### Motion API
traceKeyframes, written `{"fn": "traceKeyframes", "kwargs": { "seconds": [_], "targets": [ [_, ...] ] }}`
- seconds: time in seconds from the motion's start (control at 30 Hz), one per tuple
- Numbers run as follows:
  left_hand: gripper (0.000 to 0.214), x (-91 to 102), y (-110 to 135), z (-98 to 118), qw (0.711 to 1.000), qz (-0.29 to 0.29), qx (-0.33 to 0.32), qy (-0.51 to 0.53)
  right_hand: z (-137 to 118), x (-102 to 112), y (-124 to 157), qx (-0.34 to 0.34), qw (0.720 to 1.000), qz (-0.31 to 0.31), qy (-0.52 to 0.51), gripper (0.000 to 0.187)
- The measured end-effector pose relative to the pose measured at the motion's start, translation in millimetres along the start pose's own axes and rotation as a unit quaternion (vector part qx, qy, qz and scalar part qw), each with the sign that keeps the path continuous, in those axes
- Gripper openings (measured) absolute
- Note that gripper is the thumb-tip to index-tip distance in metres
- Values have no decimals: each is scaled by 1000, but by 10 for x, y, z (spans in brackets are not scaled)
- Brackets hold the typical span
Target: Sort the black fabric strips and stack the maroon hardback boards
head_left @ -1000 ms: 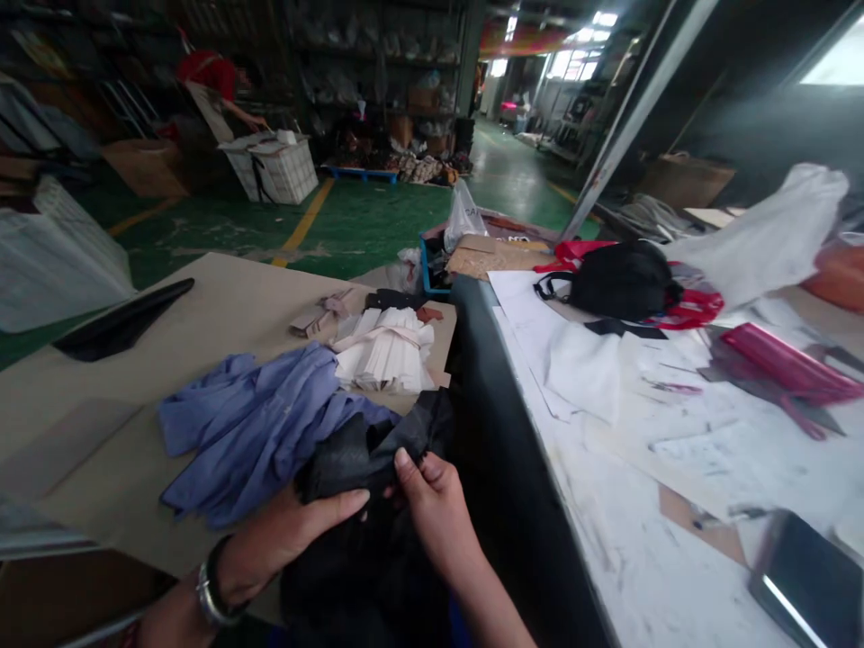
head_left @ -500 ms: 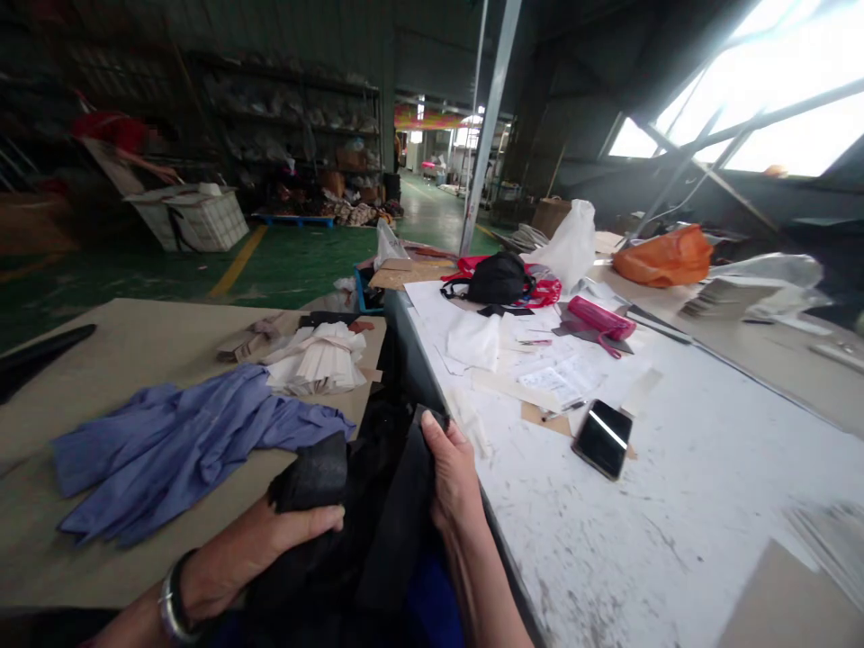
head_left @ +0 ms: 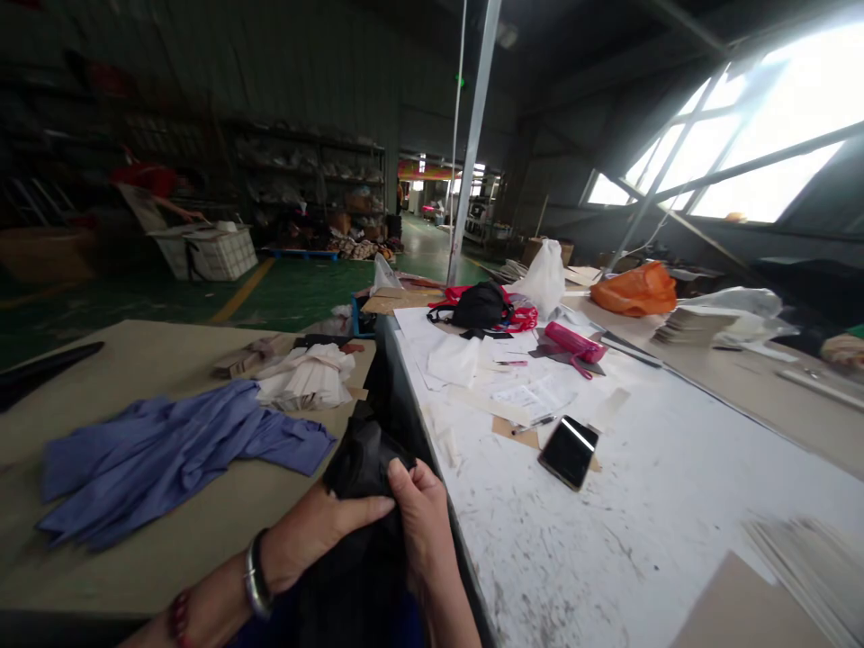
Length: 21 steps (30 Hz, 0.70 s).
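Both hands (head_left: pixel 328 529) (head_left: pixel 425 520) grip black fabric (head_left: pixel 368 454); the printed sheet (head_left: pixel 540 393) seems illegible.

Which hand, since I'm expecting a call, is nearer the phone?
Right. The right hand grips black cloth left of the phone, beside the white table's edge; the left hand holds that cloth farther left.

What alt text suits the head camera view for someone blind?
A person's left hand and right hand hold black cloth before two tables. A phone and pink pouch lie on the white table, blue cloth on the beige table.
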<state>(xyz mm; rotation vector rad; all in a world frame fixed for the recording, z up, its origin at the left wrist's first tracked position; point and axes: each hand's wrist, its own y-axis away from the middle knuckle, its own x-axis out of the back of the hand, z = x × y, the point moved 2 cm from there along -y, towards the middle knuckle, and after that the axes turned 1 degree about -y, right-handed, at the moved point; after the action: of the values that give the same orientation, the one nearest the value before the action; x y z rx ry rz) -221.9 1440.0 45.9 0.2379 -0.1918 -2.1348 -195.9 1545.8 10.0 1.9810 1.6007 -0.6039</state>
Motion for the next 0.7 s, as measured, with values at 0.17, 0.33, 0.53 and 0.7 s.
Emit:
{"fn": "traceKeyframes", "kwargs": {
  "seconds": [0.17,0.33,0.53,0.7],
  "targets": [
    [57,81,43,64,997,-7,22,71,-151,24,65,-18,997,-64,41,24],
    [50,148,29,-1,982,-53,41,175,-161,88,-44,30,985,-13,169,29],
    [54,197,-69,-114,967,-59,84,233,-21,2,-165,-29,991,6,132,31],
    [36,483,-167,-157,990,23,54,131,82,-110,-253,-92,993,19,67,31]
  ]
}}
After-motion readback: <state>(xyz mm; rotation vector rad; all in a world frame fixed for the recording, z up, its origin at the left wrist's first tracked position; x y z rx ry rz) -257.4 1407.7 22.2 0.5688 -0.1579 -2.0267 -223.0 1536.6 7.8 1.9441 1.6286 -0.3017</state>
